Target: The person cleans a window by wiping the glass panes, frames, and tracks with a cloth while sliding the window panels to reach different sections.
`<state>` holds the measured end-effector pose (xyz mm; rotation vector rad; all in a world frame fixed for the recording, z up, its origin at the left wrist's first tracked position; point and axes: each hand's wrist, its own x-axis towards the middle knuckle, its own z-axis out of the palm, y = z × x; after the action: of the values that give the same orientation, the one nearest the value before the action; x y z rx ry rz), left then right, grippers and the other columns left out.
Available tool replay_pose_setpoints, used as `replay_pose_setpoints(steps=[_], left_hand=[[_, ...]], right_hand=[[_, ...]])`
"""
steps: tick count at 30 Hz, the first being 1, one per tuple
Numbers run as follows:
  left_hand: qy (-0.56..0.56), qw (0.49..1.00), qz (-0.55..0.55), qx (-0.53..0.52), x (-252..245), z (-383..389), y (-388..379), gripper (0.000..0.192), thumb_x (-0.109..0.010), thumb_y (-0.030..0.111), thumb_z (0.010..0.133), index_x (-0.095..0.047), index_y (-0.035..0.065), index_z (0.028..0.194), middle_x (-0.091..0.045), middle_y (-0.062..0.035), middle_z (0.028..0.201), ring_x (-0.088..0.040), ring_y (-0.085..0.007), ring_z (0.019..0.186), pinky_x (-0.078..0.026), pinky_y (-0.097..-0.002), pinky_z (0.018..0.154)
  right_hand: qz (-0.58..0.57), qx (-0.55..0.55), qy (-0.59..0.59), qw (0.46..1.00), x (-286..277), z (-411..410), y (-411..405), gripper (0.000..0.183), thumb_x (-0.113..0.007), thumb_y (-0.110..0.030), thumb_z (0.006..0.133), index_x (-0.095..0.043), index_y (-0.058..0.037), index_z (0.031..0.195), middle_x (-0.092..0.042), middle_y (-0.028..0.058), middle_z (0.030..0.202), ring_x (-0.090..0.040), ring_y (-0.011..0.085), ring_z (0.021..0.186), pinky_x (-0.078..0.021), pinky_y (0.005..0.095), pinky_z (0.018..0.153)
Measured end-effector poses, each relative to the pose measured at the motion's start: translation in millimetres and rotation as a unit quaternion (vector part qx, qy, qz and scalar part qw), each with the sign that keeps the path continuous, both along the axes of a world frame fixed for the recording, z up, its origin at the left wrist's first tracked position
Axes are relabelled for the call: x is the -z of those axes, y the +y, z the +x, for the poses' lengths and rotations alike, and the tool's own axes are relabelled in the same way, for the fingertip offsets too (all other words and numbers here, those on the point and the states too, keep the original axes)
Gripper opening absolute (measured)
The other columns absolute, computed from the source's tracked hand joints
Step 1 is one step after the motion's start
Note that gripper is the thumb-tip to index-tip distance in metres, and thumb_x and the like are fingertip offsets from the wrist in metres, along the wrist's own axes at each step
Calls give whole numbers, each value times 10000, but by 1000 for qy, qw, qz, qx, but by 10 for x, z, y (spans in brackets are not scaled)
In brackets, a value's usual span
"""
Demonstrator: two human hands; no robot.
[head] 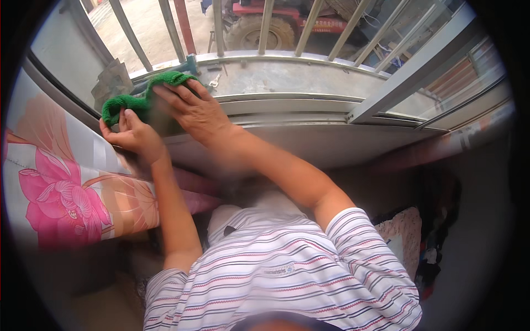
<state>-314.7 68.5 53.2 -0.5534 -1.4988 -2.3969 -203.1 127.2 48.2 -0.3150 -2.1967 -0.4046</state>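
Note:
A green cloth point(167, 78) lies bunched over the left end of the sliding window's metal track point(290, 107). My left hand point(134, 134) grips the cloth's left end between thumb and fingers, close to the floral curtain point(66, 190). Farther right, my right hand point(198, 109) rests on the cloth with its fingers stretched over it; whether these fingers grip it I cannot tell. The cloth's lower part is blurred and partly hidden by my hands. Just right of the cloth, a key point(215, 81) lies on the outer ledge point(269, 78).
Metal bars point(265, 29) stand along the ledge's far edge. A sliding window frame point(414, 66) slants across the right side. Some crumpled greyish sheets point(114, 82) and a teal object point(191, 65) are near the cloth. Outside stands a red vehicle with a large tire point(261, 35).

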Motion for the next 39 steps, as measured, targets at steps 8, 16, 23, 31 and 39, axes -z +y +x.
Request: replay_pose_setpoints(steps=[8,16,23,31,39], left_hand=[[330,898,-248,155,519,1299,229,439,-682,64,784,-518,26,1189,-228,-223,1342,-458,-382,1169,-423,-399,952],[431,813,-335,203,410,1696,246,381,-574,19,789,-535,-45,1162,-330,-254,1268,-478,-397,1093,-414,-413,930],[321,857,-397,-65,569,176,-67,398,-539,43,839,-467,-90,1207,-236,-264,1338,-447,-422,1142,-398,-425,946],[297,872,-389,-4,493,1018,153,443,-475,-52,805,-440,-105,1243,-216,-302,1336,-373,-454,1199,-347,-449,999],[401,823,-364,168,500,1764,308,543,-550,14,688,-519,4,1230,-355,-251,1270,-430,-386,1085,-394,-410,897]], right_hand=[[-43,152,-97,983,75,1789,413,368,-560,-71,723,-600,-181,1071,-513,-10,1102,-474,184,1018,-326,356,837],[-103,234,6,967,220,1990,329,334,-553,-56,717,-622,-88,1042,-544,55,1065,-485,251,1033,-355,423,897],[-103,-10,25,994,296,86,-99,341,-504,-150,783,-564,-44,1102,-531,105,1094,-476,249,1078,-338,367,941],[-183,-5,-53,982,204,962,113,412,-507,-102,782,-541,-74,1192,-547,57,1213,-483,203,1134,-332,369,945],[-249,132,-36,959,120,2059,119,469,-582,-37,761,-519,-17,1225,-498,136,1255,-435,311,1170,-309,426,1005]])
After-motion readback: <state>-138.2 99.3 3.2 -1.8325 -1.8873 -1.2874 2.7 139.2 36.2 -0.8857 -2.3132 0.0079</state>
